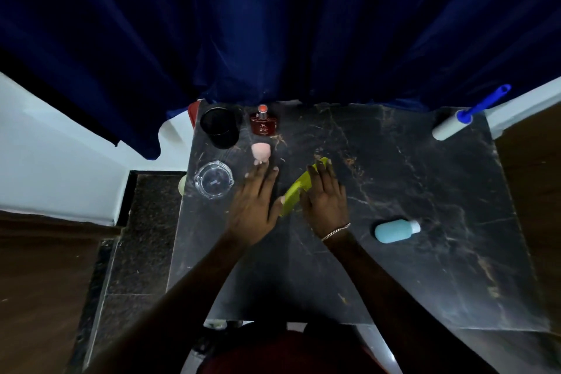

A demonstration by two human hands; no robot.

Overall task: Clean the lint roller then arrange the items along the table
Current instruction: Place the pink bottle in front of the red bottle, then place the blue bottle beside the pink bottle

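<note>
Dim room. Dark marble-patterned table (394, 191) with pale veins, set against a deep blue curtain (273, 24) hanging in folds. White wall (45, 161) at left and far right. Dark speckled floor tiles (142, 237) below, brown wooden surface (36, 282) alongside.

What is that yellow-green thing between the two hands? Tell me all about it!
The yellow-green thing looks like a flat plastic comb, though its teeth are too blurred to confirm. It lies slanted on the dark marble table, its far end pointing up and right. The right hand rests over its right side, fingers covering the far end, and the left hand touches its near end with the thumb. Much of it is hidden under the hands.
</note>
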